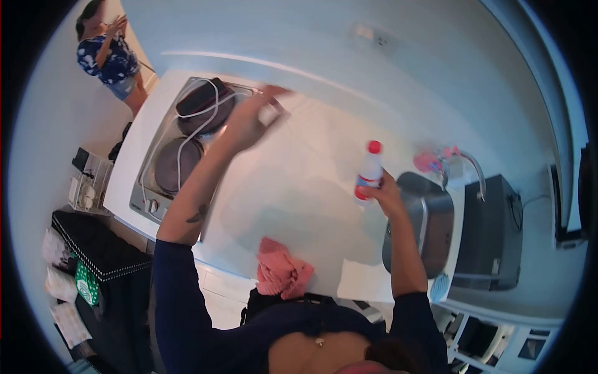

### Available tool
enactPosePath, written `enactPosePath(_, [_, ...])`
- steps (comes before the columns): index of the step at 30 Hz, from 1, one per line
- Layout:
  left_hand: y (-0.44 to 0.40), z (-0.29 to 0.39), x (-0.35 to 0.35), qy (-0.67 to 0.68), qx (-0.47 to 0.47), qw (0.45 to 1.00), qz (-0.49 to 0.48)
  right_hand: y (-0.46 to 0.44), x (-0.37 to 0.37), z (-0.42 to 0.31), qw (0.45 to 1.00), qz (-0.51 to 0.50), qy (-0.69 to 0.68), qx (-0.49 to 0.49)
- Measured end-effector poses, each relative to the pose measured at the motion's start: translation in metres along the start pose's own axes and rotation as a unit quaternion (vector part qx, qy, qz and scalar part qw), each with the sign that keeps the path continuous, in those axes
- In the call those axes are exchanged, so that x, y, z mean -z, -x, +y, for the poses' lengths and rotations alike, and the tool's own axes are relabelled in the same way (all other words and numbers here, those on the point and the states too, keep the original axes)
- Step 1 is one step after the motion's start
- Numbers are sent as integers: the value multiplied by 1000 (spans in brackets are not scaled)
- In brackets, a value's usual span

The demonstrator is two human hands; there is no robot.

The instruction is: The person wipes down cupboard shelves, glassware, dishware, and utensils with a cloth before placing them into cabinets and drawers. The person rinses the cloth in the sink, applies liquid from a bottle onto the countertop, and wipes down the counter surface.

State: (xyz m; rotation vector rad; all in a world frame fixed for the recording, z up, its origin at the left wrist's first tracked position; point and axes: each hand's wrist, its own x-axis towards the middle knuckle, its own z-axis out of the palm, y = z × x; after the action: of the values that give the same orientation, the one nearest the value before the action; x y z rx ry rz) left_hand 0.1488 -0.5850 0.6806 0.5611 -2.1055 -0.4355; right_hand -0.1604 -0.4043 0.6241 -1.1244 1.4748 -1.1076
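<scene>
My right hand (384,192) is closed around the lower part of a clear bottle (372,167) with a red cap and a red and blue label, held above the white counter (293,181). Over the back of the counter, beside the hob, my left hand (254,118) is stretched out and blurred. A small pale item (271,114) shows at its fingers; blur hides whether the hand grips it. A crumpled pink cloth (281,269) lies at the counter's front edge.
On the left is a two-plate hob (177,163) with a dark object and white cord on it. At right are a sink (430,227), a faucet (476,171) and a dark box (489,234). A person (109,56) stands at the upper left.
</scene>
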Motion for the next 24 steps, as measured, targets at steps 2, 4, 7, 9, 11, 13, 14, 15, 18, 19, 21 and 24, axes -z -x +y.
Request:
enactPosePath(2, [-9, 68, -25, 60, 15, 991, -119, 7, -8, -13, 998, -49, 25, -6])
enactPosePath(4, [-13, 78, -47, -3, -45, 989, -140, 14, -16, -26, 992, -116, 50, -1])
enactPosePath(7, [-11, 82, -67, -83, -106, 978, -159, 28, -21, -42, 981, -157, 111, 9])
enactPosePath(9, [-7, 90, -69, -75, -131, 979, -136, 33, -19, -43, 979, -166, 115, 26])
enactPosePath(11, [-3, 97, -70, -91, -148, 975, -140, 41, -19, -41, 983, -152, 99, 31])
enactPosePath(13, [-2, 104, -73, -156, -137, 963, -175, 49, -24, -39, 984, -114, 126, 57])
enactPosePath(14, [-6, 111, -74, -157, -133, 963, -173, 51, -25, -39, 982, -69, 153, 88])
enactPosePath(15, [-11, 120, -76, -197, 8, 950, -242, 51, -24, -38, 982, -72, 154, 87])
enactPosePath(18, [-12, 138, -78, -206, 214, 888, -350, 46, -16, -26, 919, 53, 347, 178])
enactPosePath(19, [-5, 142, -80, -189, 251, 889, -333, 37, -4, -18, 926, 73, 339, 151])
enactPosePath(21, [23, 142, -92, -165, 292, 897, -286, 20, 21, -18, 899, 124, 401, 124])
enactPosePath(24, [91, 150, -91, -127, 308, 877, -346, -7, 57, -38, 796, 187, 566, 105])
